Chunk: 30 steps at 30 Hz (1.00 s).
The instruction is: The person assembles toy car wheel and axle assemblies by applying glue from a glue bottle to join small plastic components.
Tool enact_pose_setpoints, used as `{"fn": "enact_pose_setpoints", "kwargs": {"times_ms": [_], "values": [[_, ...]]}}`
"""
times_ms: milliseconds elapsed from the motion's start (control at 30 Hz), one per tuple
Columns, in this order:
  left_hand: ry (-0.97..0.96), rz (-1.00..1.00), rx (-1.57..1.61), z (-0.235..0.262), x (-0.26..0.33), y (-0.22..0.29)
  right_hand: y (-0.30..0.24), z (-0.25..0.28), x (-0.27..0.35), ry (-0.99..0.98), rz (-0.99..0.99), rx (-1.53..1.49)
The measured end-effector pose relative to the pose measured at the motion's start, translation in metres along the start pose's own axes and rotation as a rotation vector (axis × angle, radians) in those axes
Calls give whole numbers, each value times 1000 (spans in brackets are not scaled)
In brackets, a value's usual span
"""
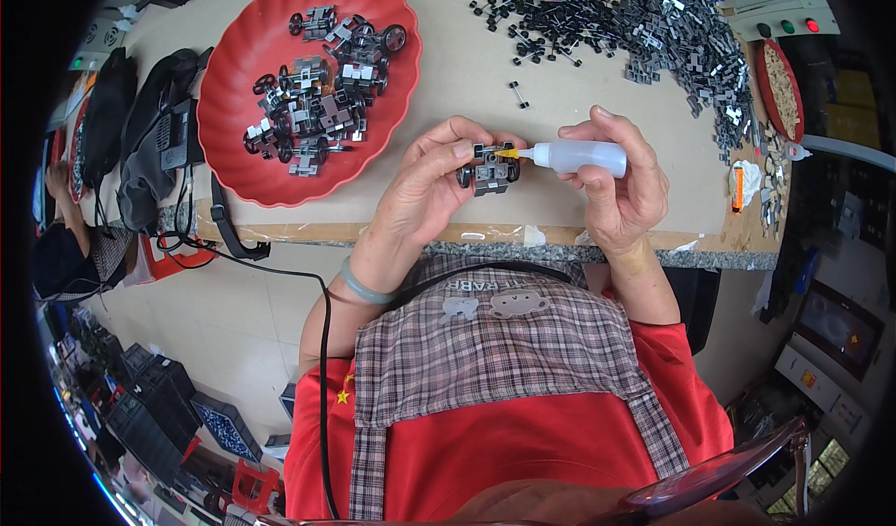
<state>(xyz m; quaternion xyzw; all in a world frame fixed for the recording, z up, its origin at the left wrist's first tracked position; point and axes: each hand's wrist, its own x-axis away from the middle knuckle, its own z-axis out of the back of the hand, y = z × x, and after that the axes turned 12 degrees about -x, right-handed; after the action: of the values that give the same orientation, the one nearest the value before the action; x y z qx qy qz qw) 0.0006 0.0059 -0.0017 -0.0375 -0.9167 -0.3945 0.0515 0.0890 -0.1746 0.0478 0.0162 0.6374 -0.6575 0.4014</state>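
Note:
Between the fingers of my left hand (pixel 425 185) is a small dark toy car chassis (pixel 490 175) with black wheels, held above the front part of the table. My right hand (pixel 627 185) grips a white squeeze bottle (pixel 588 158) lying sideways, its yellow nozzle tip pointing left and reaching the chassis top. Whether the tip touches it, I cannot tell. Left of my hands stands a red scalloped bowl (pixel 224 153) with several similar wheeled chassis (pixel 313 111) piled in it.
Black wheel axles (pixel 551 13) and grey plastic parts (pixel 691 36) lie heaped at the back right. One loose axle (pixel 519 95) is nearer. An orange tube (pixel 737 190) lies by the right edge, near a red tray (pixel 770 69). A black cable (pixel 327 339) hangs at left.

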Motion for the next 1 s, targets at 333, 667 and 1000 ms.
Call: {"fn": "enact_pose_setpoints", "kwargs": {"times_ms": [333,667,1000], "values": [[-41,-21,93,1,0,-1,-1,0,-1,-26,20,25],[-37,-20,82,-1,-1,0,-1,1,-2,-41,48,51],[-14,-26,79,2,-1,-2,0,6,1,2,66,35]]}}
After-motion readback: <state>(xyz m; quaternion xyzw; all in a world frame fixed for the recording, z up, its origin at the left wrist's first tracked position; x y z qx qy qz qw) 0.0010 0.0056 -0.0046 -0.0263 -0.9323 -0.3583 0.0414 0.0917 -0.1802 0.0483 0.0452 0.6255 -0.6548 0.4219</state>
